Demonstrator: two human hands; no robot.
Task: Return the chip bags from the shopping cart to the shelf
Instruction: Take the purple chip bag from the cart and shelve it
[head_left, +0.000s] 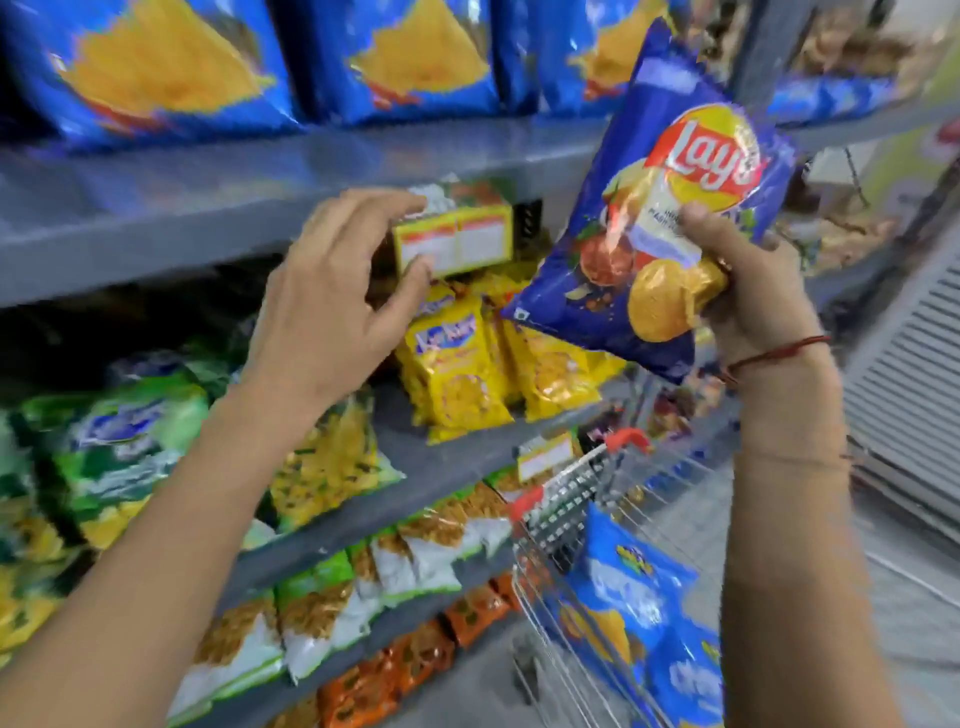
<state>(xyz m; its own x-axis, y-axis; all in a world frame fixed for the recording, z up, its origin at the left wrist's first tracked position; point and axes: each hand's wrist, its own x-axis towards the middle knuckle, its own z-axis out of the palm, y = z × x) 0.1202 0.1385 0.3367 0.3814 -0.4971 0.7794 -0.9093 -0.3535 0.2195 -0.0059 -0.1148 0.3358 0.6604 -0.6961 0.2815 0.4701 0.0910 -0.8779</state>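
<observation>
My right hand (748, 280) grips a dark blue Lay's chip bag (670, 202) by its lower right corner and holds it up, tilted, in front of the grey shelf (208, 197). My left hand (337, 291) is raised beside it with fingers spread and nothing in it, close to a yellow price tag (452, 239) on the shelf edge. Below, the wire shopping cart (566, 499) with red corner caps holds more blue chip bags (634, 592).
Big blue snack bags (156, 67) fill the top shelf. Yellow packs (457, 364) and green packs (124, 441) stand on the middle shelf, with white-and-green and orange packs (405, 660) on lower shelves. A slatted grey shutter (914, 374) is at the right.
</observation>
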